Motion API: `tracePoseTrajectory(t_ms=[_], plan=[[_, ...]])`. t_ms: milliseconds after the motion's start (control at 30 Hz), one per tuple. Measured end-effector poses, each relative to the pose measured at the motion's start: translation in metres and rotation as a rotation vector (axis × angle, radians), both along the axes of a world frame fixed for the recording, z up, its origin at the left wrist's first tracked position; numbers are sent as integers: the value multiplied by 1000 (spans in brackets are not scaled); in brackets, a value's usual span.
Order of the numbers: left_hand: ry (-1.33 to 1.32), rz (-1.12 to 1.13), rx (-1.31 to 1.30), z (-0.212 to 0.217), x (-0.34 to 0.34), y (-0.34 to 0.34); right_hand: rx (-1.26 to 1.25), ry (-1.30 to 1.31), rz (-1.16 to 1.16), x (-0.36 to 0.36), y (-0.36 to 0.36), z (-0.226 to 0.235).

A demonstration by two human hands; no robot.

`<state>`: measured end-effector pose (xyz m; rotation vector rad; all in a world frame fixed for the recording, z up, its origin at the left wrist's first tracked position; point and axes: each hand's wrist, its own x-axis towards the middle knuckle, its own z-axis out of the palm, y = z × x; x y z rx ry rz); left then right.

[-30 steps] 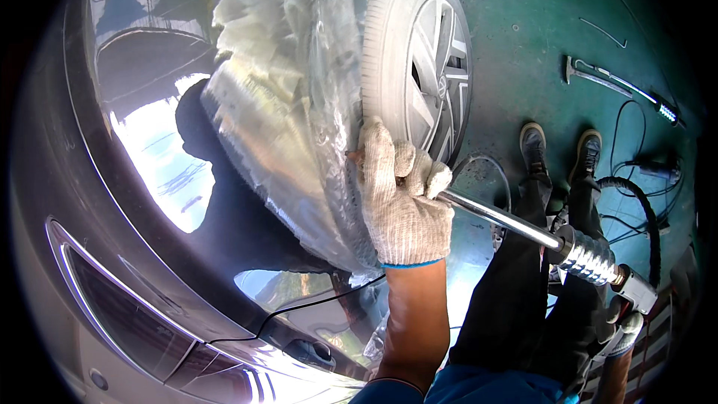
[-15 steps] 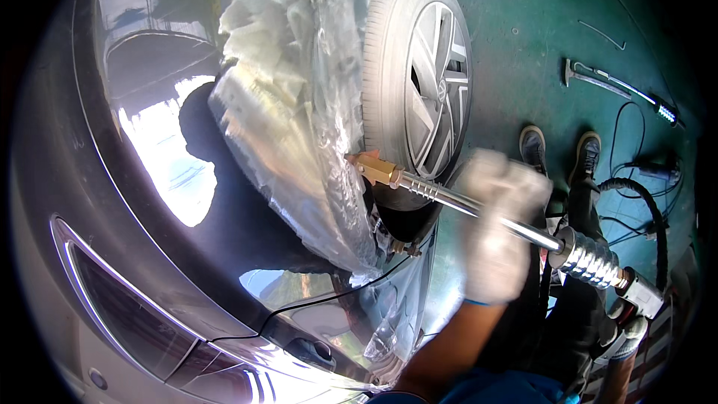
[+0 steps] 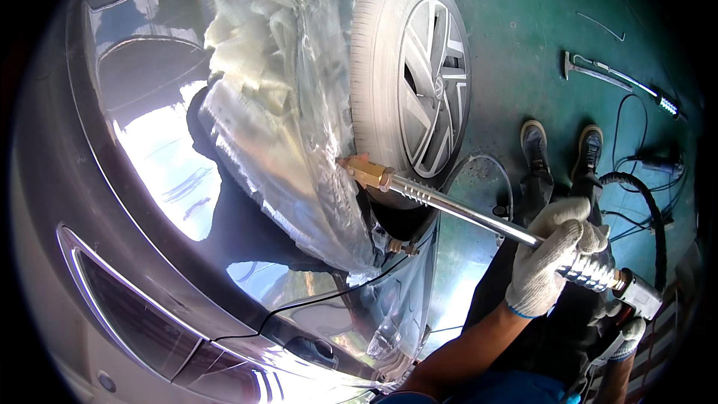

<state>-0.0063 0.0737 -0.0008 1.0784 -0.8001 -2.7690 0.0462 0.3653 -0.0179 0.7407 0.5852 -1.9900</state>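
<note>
One rod tool (image 3: 479, 220) met the bare panel (image 3: 277, 105) beside the wheel (image 3: 381, 67) with its brass tip (image 3: 366, 170), the left hand (image 3: 552, 258) clasped around its ribbed sleeve (image 3: 593, 272), the right hand (image 3: 630, 335) gripping its handle (image 3: 642, 295); holding everything straight and steady seemed key

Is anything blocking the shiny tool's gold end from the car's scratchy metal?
Nothing visible is: the brass-coloured end of the slide hammer seems to meet the bare-metal wheel-arch panel, beside the tyre. The left hand grips the tool farther back.
</note>
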Motion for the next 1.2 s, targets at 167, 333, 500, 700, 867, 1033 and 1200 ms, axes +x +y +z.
tracePoseTrajectory(t_ms=[167, 333, 500, 700, 867, 1033, 1200], plan=[[176, 253, -59, 14, -20, -104, 130, -135, 0, 23, 41, -2], [319, 269, 101, 23, -31, -178, 13, -206, -30, 23, 32, -11], [784, 220, 283, 2, -39, -176, -70, -209, -18, 18, 20, -19], [-335, 498, -307, 57, -46, -146, -58, -225, -58, 25, 23, -24], [-397, 535, -283, 51, -50, -149, 4, -167, 45, 17, 26, -20], [-371, 492, -334, 50, -55, -155, 47, -260, -31, 27, 26, -20], [-258, 470, -238, 47, -48, -160, 76, -193, -10, 15, 19, -11]])
